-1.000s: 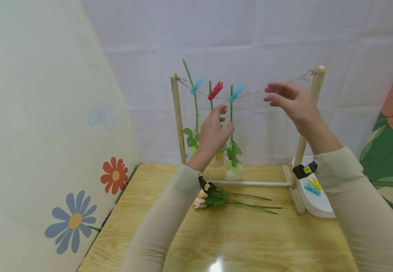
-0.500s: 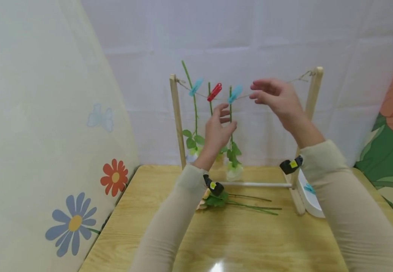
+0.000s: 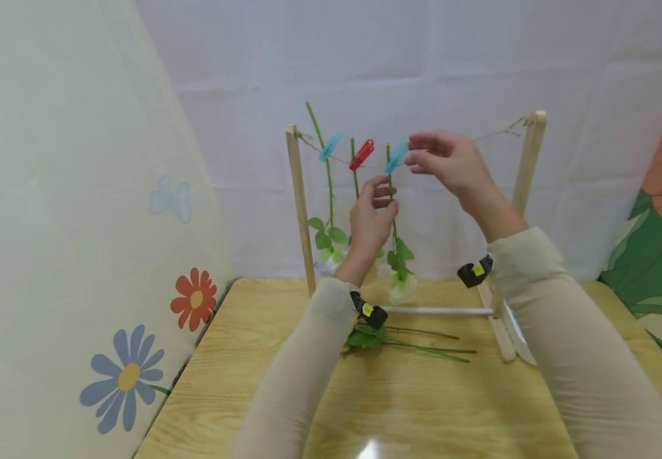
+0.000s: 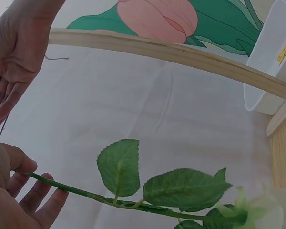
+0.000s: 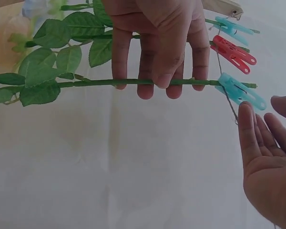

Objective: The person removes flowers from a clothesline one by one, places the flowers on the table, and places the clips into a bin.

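My left hand [image 3: 372, 213] pinches the green stem of a white rose [image 3: 402, 288] hanging head-down, thumb on one side and fingers on the other. A light-blue clothespin [image 5: 241, 91] clips that stem to a thin string. My right hand [image 3: 448, 162] is beside this clothespin, thumb and fingers apart; whether a fingertip touches it I cannot tell. A red clothespin [image 3: 362, 155] and another light-blue clothespin [image 3: 331, 146] hold two more flower stems on the string to the left. The left hand partly hides the middle flower in the head view.
The string runs between two wooden posts [image 3: 301, 210] of a frame with a white crossbar [image 3: 434, 311]. Several cut flower stems [image 3: 428, 349] lie on the wooden table [image 3: 422, 408]. A white tray [image 4: 269, 62] with a yellow clothespin [image 4: 283, 55] stands at the right post.
My right hand has moved left along the string to the blue clothespin. My left hand has shifted slightly right and taken hold of the white rose's stem, whose bloom has swung right.
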The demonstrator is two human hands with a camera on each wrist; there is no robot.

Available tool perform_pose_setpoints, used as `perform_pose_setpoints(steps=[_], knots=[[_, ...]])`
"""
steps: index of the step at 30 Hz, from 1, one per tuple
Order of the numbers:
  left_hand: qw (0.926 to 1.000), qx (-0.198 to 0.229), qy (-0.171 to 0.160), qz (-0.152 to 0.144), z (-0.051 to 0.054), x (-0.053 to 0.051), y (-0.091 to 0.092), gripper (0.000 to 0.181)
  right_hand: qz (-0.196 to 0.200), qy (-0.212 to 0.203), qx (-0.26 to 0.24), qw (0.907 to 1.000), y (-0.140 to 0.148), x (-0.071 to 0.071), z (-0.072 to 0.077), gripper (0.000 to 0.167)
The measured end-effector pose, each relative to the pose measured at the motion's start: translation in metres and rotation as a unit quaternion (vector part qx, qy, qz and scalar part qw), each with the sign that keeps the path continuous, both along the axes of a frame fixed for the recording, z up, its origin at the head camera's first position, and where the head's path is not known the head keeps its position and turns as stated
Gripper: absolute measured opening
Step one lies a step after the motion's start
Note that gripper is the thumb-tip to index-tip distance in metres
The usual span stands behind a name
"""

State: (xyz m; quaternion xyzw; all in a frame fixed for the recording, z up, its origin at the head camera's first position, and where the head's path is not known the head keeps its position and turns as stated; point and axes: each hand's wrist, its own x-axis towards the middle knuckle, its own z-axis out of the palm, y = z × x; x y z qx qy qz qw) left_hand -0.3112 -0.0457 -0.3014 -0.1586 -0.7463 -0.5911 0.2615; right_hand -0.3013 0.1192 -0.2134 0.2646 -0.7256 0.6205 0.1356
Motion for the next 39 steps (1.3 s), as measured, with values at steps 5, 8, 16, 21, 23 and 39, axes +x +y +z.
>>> perform_pose_setpoints(steps=[5, 8, 16, 21, 23, 39], knots=[[0.9999, -0.005, 0.0, 0.014, 0.001, 0.001, -0.001, 0.042, -0.022, -0.017, 0.015, 0.9995, -0.007, -0.005, 0.003, 0.042], [0.9998, -0.013, 0.002, 0.013, 0.0, 0.001, -0.002, 0.042, -0.028, -0.027, 0.011, 0.9992, -0.01, -0.007, 0.003, 0.041], [0.9999, -0.012, -0.005, -0.008, 0.002, 0.002, -0.005, 0.044, -0.052, -0.047, 0.007, 0.9975, -0.013, -0.008, 0.004, 0.04], [0.9998, -0.014, 0.004, -0.014, 0.004, 0.003, -0.007, 0.043, -0.04, -0.044, 0.0, 0.9982, -0.016, -0.009, 0.006, 0.037], [0.9997, -0.016, 0.009, -0.015, 0.003, 0.004, -0.008, 0.043, -0.035, -0.046, 0.0, 0.9983, -0.016, -0.01, 0.005, 0.037], [0.9996, -0.023, 0.016, -0.002, 0.006, 0.006, -0.009, 0.041, -0.055, -0.029, -0.039, 0.9973, -0.021, -0.005, 0.008, 0.01]])
